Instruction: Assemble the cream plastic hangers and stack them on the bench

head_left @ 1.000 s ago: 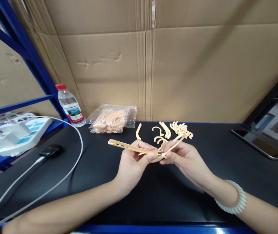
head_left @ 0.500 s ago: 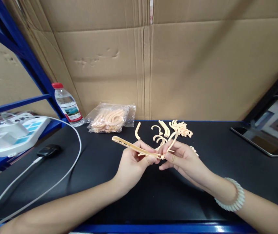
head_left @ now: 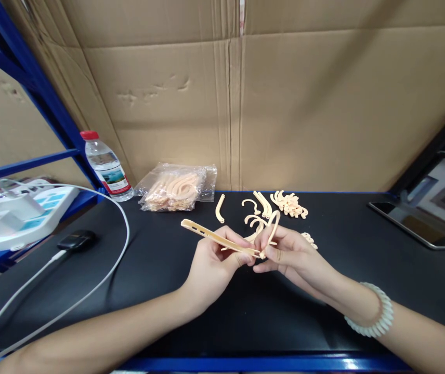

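Note:
My left hand pinches a long beige plastic strip with slots between thumb and fingers; its far end tilts up to the left. In my right hand, a thin, curved beige plastic piece is gripped, its arc standing up above the fingers. The lower end of the curved piece meets the right end of the strip, and the fingertips partly hide the joint. Just behind the hands lie loose hook-shaped pieces and a bundle of curved strips.
A pile of small beige pieces lies at the back, near a single curved strip. Further left are a clear bag of beige parts, a water bottle, a power strip and a white cable. A phone lies right.
The curved piece has tilted slightly, its top shifting left. Both hands stay almost in place, still holding their pieces together.

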### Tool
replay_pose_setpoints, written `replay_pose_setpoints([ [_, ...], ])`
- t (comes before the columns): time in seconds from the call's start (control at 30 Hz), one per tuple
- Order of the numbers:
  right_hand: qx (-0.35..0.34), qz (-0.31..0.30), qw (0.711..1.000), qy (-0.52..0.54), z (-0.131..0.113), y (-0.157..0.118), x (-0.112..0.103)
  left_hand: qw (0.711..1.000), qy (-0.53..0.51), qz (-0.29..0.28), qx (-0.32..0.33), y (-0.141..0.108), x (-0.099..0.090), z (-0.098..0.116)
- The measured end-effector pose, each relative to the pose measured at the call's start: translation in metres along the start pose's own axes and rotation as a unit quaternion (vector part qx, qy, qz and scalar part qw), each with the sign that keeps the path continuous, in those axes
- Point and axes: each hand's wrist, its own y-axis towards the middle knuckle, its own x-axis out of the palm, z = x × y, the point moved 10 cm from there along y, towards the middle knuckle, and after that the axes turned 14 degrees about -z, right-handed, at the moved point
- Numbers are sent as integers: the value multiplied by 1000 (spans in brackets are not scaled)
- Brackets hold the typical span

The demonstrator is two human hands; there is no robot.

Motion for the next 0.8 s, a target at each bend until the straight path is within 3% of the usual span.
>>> replay_pose_setpoints([
  [0.8,18,14,998,57,11,-2,-4,1000,17,16,2,-1,0,4],
])
